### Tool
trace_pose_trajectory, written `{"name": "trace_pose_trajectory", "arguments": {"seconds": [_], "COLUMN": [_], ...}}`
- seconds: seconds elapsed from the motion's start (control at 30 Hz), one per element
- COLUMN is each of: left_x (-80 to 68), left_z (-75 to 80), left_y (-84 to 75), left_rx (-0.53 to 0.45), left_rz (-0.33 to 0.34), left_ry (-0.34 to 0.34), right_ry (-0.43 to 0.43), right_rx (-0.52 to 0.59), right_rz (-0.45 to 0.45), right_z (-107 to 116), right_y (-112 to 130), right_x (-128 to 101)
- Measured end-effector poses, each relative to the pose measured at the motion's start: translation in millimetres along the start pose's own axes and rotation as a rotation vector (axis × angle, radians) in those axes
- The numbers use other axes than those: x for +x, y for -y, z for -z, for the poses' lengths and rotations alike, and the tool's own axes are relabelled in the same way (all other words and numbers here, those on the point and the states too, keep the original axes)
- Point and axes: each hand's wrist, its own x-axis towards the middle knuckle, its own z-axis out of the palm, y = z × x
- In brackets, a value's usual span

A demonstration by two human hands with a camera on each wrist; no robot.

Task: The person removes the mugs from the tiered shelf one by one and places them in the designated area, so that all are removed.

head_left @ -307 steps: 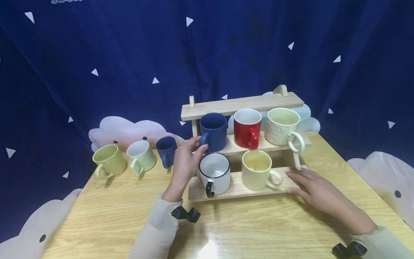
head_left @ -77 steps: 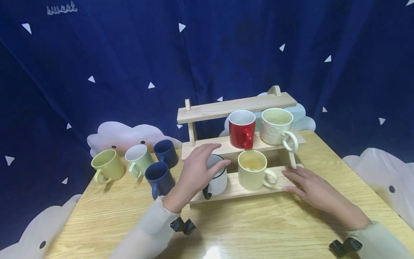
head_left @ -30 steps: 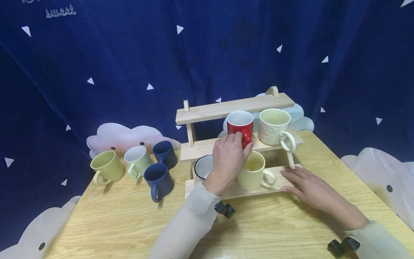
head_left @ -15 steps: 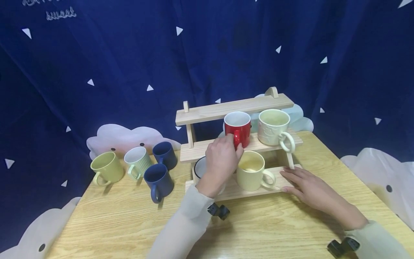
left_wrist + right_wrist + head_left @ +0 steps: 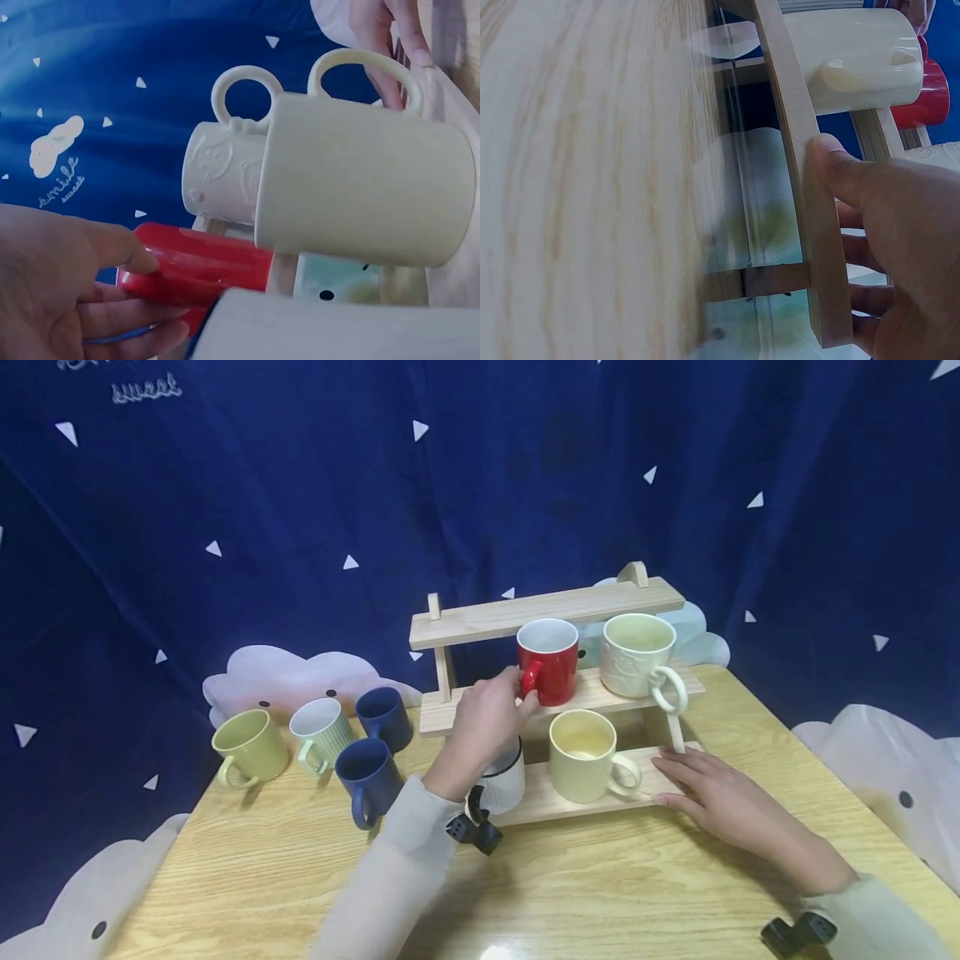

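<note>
While the left hand (image 5: pixel 483 718) reaches up from the lower centre of the frame, its fingers curl round the handle of the red mug (image 5: pixel 549 662), which stands upright on the middle shelf of the wooden rack (image 5: pixel 480 621). That handle points toward the left of the frame, straight at the gripping hand, and the mug's long axis runs vertically with the mouth up; in the left wrist view the thumb and fingers (image 5: pixel 124 251) close against the red wall. The right hand (image 5: pixel 723 793) lies flat and relaxed at the lower right, its fingers resting on the end of the rack's bottom shelf, well apart from the red mug, so the left hand is much the nearer. Just to the right of the red mug stands an embossed cream mug (image 5: pixel 637 653); below it a pale yellow mug (image 5: pixel 585 755) and a white mug (image 5: pixel 501 781) sit on the bottom shelf. Everything rests on a light wooden table (image 5: pixel 600 893) before a dark blue curtain (image 5: pixel 300 485).
</note>
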Motion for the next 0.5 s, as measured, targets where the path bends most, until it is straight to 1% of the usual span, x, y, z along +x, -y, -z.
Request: {"name": "trace_pose_trajectory", "arguments": {"seconds": [0.07, 0.23, 0.37, 0.5], "left_x": [1.4, 3.7, 4.5, 3.9], "left_z": [-0.1, -2.0, -2.4, -1.5], "left_y": [1.0, 0.6, 1.5, 6.0], "left_rx": [-0.014, -0.044, -0.077, -0.116], "left_rz": [0.006, 0.006, 0.000, -0.005], "left_ry": [0.023, 0.050, 0.064, 0.064], "right_ry": [-0.001, -0.004, 0.001, -0.001], "right_rx": [-0.002, -0.010, -0.003, 0.000], "right_rz": [0.002, 0.000, 0.002, 0.004], "right_z": [-0.2, -0.6, -0.1, -0.1], "right_y": [-0.3, -1.2, -0.4, 0.7], "right_x": [0.0, -0.6, -0.7, -0.3]}}
